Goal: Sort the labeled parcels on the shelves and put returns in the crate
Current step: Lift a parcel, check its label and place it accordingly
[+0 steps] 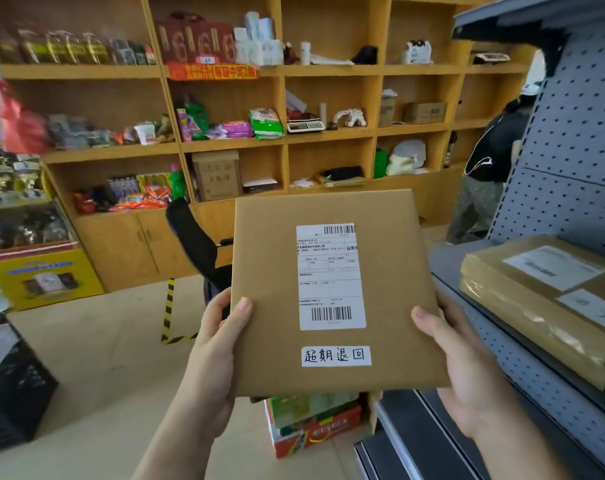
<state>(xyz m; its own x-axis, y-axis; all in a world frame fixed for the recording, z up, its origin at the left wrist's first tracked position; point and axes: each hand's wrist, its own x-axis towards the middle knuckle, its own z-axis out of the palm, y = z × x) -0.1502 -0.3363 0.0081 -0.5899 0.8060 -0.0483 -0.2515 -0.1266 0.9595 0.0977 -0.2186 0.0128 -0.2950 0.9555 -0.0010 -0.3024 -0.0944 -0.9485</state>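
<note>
Parcel (335,292), flat and brown, is held in mid-air at centre, above the floor. Far left, a black crate (13,393) stands on the floor, well apart. The left hand (218,344) grips the parcel's left edge, thumb on the front. A label (330,275) and a handwritten strip (335,356) face the camera. The right hand (467,368) grips the right edge. A grey shelf (446,261) on the right carries a wrapped packet (543,299).

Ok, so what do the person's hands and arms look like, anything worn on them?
The left hand and right hand are bare: no gloves or rings in view. Both forearms show no sleeve, watch or bracelet up to the frame edge. Thumbnails look short and unpainted.
</note>
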